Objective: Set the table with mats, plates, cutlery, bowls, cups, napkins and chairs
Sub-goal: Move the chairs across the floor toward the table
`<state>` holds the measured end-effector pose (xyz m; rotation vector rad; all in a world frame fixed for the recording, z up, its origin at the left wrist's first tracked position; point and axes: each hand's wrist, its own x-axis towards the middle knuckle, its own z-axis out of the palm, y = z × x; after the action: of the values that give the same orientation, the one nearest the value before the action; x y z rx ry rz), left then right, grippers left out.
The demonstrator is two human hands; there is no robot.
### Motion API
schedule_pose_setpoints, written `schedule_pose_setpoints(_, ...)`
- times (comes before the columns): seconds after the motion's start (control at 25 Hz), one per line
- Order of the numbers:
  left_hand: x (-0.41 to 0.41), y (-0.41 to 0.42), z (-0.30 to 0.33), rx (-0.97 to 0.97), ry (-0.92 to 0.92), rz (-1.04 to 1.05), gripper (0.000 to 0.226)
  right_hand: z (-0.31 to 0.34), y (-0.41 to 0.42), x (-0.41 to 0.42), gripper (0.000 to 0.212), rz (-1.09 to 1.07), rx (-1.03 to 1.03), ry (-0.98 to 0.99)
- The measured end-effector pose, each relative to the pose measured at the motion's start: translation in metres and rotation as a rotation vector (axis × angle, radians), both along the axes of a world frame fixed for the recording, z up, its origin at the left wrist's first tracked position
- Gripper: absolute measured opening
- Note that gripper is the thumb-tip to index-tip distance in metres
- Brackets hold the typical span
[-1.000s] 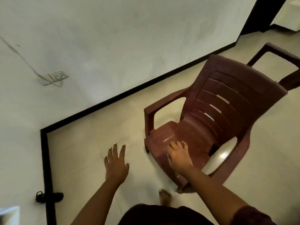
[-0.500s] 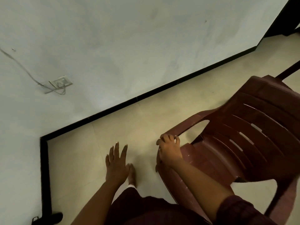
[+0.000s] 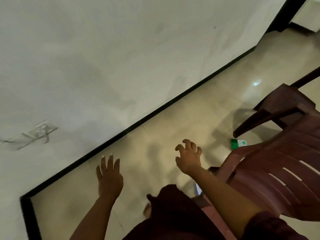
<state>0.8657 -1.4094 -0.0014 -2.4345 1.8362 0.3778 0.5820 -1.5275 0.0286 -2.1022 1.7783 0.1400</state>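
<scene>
A dark red plastic chair (image 3: 270, 170) with a slatted back fills the right side of the head view, tilted, with its legs pointing toward the upper right. My right hand (image 3: 188, 156) hovers just left of the chair's arm, fingers curled and apart, holding nothing. My left hand (image 3: 109, 177) is spread flat over the floor further left, also holding nothing. No table, mats or tableware are in view.
A white wall (image 3: 121, 58) with a black skirting strip (image 3: 155, 113) runs diagonally behind my hands. A wall socket (image 3: 43, 129) with a cable sits at the left. A small green and white packet (image 3: 238, 143) lies on the beige tiled floor (image 3: 190, 110) beside the chair.
My right hand has let go of the chair's arm and now hovers open. The chair has shifted to the right in view. My left hand stays spread.
</scene>
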Motion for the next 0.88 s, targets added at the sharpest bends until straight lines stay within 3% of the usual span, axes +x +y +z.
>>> schedule_pose_setpoints(0.12,-0.013,-0.067,-0.005,0.008,0.043,-0.057,0.062,-0.006,-0.031,-0.005,0.042,-0.034,0.012,0.030)
schedule_pose_setpoints(0.28,-0.050,-0.186,-0.025,0.037,0.088,-0.298,0.063,-0.029,-0.095,-0.038,0.043,-0.184,0.104,0.064)
schedule_pose_setpoints(0.52,-0.089,-0.368,-0.032,0.178,0.042,-0.754,0.089,-0.033,-0.221,-0.111,0.043,-0.569,0.342,-0.003)
schedule_pose_setpoints(0.76,-0.166,-0.547,-0.007,0.168,-0.011,-0.724,0.061,-0.005,-0.328,-0.187,0.041,-0.740,0.250,-0.186)
schedule_pose_setpoints(0.88,-0.231,-0.601,-0.011,0.132,0.024,-0.966,0.057,-0.012,-0.330,-0.220,0.039,-0.951,0.271,-0.353)
